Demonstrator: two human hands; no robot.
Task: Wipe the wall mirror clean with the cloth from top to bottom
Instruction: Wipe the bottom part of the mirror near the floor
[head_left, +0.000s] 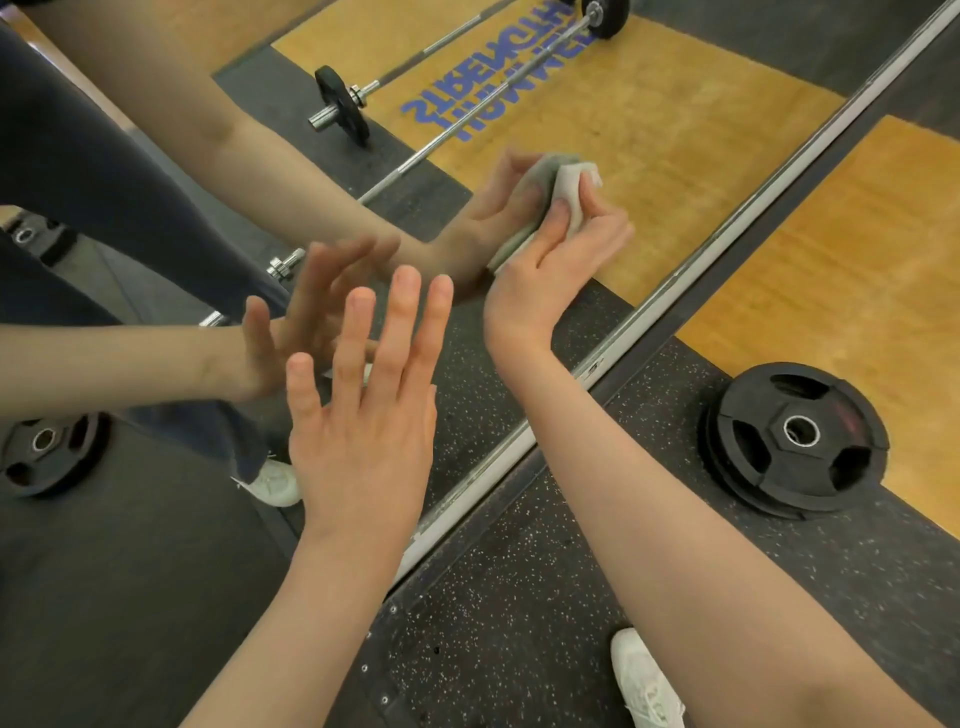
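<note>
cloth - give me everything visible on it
The cloth is small, pale grey-white and soft-looking, folded into a wad. The right hand grips it, fingers curled over its front, and presses it against the mirror, low and near the metal bottom frame. Its reflection meets it at the glass. No stains discernible.

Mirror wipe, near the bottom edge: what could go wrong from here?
1. The left hand lies flat with spread fingers at the mirror; bare skin may leave fresh prints on the glass.
2. The right hand grips the cloth bunched small, so strokes may leave unwiped strips.
3. A weight plate lies on the floor close to the mirror's frame; a sideways step could catch it.
</note>
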